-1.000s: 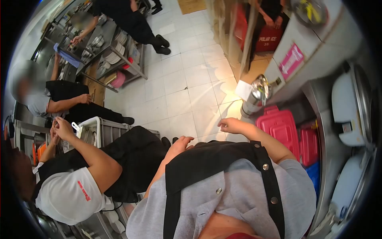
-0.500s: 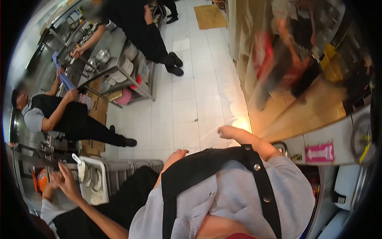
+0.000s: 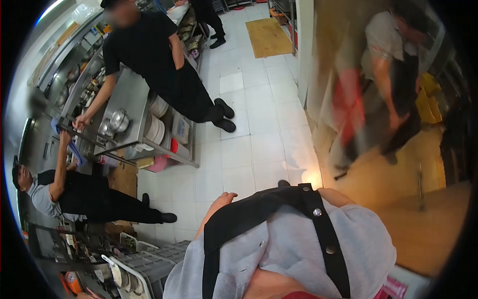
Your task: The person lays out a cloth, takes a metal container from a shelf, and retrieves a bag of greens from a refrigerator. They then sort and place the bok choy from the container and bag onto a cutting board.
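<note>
My left hand (image 3: 225,199) hangs low beside my apron (image 3: 249,212), partly covered by my body. Its visible fingers point forward, loosely stretched, and nothing shows in them. Below it is the white tiled floor. My right hand is hidden behind my body; only a piece of the right forearm (image 3: 334,197) shows past the apron strap. A dark shoe tip (image 3: 284,183) peeks out in front of the apron.
A person in black (image 3: 149,50) stands by a steel table (image 3: 124,94) with metal bowls (image 3: 118,120). Another person (image 3: 74,194) reaches toward the rack at left. Grey crates (image 3: 154,266) stand near my left. Right, someone bends behind a clear plastic curtain (image 3: 323,89).
My view has moved forward along the floor. My right hand, out in front before, has swung back out of sight. The nearby person at lower left has mostly left view; crates remain beside me.
</note>
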The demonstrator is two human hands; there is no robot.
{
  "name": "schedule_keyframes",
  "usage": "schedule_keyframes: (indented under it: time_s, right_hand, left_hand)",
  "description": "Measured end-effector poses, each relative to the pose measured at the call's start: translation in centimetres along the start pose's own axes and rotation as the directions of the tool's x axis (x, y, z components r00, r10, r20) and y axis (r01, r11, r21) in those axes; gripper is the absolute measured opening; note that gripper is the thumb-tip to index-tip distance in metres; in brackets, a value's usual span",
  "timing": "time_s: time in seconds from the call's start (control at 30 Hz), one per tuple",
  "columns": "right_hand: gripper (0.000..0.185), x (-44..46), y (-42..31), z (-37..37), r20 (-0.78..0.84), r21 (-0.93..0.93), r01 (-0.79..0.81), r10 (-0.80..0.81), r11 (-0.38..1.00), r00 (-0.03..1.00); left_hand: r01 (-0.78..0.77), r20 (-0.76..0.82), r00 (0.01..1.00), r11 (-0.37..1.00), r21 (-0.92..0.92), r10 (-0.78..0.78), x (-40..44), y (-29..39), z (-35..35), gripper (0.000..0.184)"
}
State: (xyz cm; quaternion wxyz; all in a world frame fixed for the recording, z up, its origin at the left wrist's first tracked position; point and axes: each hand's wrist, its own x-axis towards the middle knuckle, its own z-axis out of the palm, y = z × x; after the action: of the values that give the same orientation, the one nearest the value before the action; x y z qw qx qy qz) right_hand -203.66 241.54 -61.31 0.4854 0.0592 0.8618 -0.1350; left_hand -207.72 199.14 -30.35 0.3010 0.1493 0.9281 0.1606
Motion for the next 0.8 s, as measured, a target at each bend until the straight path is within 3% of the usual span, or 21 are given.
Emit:
schedule_keyframes:
  time_s: [0.03, 0.1, 0.17, 0.23, 0.3, 0.43, 0.5, 0.6, 0.73, 0.8]
  right_hand:
    - [0.031, 1.5, -0.1, -3.2, -0.034, 0.008, 0.004, -0.004, 1.000, 0.999]
    - [0.031, 3.9, -0.8, -10.2, -0.124, 0.044, 0.020, -0.014, 0.999, 0.992]
    - [0.031, 6.2, -1.6, -17.4, -0.248, 0.098, 0.050, -0.024, 0.994, 0.969]
    - [0.051, 9.1, -3.3, -24.4, -0.461, 0.172, 0.202, -0.102, 0.964, 0.881]
    - [0.041, 9.3, -6.5, -31.5, -0.532, 0.224, 0.307, -0.148, 0.925, 0.834]
    - [0.031, 11.3, -10.8, -43.1, -0.522, 0.373, 0.382, -0.149, 0.846, 0.840]
    - [0.022, 14.5, -11.5, -45.7, -0.707, 0.260, 0.478, -0.172, 0.839, 0.686]
    - [0.019, 18.9, -11.1, -48.8, -0.775, 0.219, 0.465, -0.136, 0.858, 0.617]
    - [0.019, 21.7, -8.6, -52.0, -0.537, 0.223, 0.327, -0.165, 0.918, 0.827]
    - [0.021, 24.2, -6.3, -53.3, -0.475, 0.162, 0.282, -0.176, 0.946, 0.862]
  left_hand:
    - [0.014, -0.006, 1.000, 1.000, 0.003, -0.014, 2.6, -1.3, 0.1, 0.038]
    - [-0.195, 0.020, 0.981, 0.981, 0.008, 0.195, 7.8, -3.1, -0.9, 0.043]
    - [-0.178, 0.040, 0.983, 0.984, -0.004, 0.178, 10.6, -1.7, -4.1, 0.045]
    - [-0.042, 0.025, 0.999, 0.999, -0.034, 0.043, 13.2, 0.0, -7.9, 0.044]
    - [-0.037, -0.009, 0.999, 0.998, -0.048, 0.037, 15.5, 0.5, -10.9, 0.044]
    - [-0.091, -0.088, 0.993, 0.990, -0.109, 0.081, 23.4, -2.2, -15.4, 0.040]
    - [-0.089, -0.097, 0.992, 0.990, -0.106, 0.078, 27.8, -3.3, -18.3, 0.039]
    - [-0.109, -0.193, 0.977, 0.990, -0.084, 0.091, 33.8, -2.4, -24.5, 0.037]
    - [-0.201, -0.161, 0.969, 0.977, -0.067, 0.188, 41.5, -1.1, -32.4, 0.034]
    - [-0.215, -0.139, 0.968, 0.976, -0.043, 0.208, 45.9, -0.3, -35.8, 0.034]
